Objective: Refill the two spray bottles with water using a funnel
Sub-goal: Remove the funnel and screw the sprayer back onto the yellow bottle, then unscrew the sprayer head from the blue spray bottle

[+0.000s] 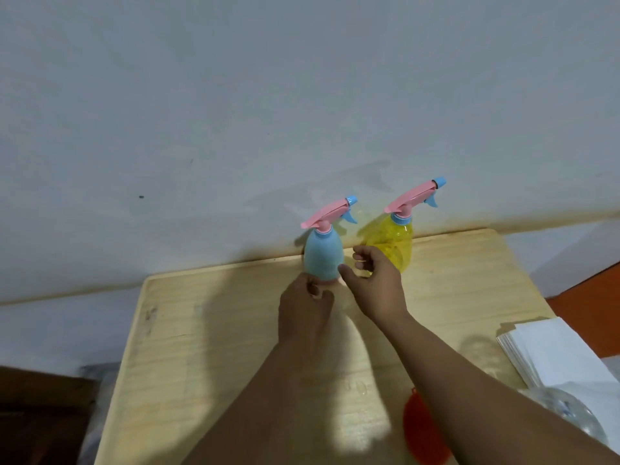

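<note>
Two spray bottles upright at the far edge of the bench (208,330), against the wall (235,112), both with pink trigger heads screwed on. Blue bottle (322,255) opaque, matte, egg-shaped; yellow bottle (397,245) just right of it, translucent, glossy, ribbed; water level in either not readable. Left hand (303,312) at the base of the blue bottle, fingers (313,288) curled in loosely against its foot. Right hand (374,283) between the two bottles, thumb touching the blue one, fingers half curled and holding nothing. Orange plastic object (422,431) near right, possibly the funnel, partly hidden by the forearm. Clear rounded container (567,411) and stack of white paper (553,350) further right. Pale wood-grain bench top, a few droplets near centre. Judged stage: either the very start or the very end, caps on and funnel unused
</note>
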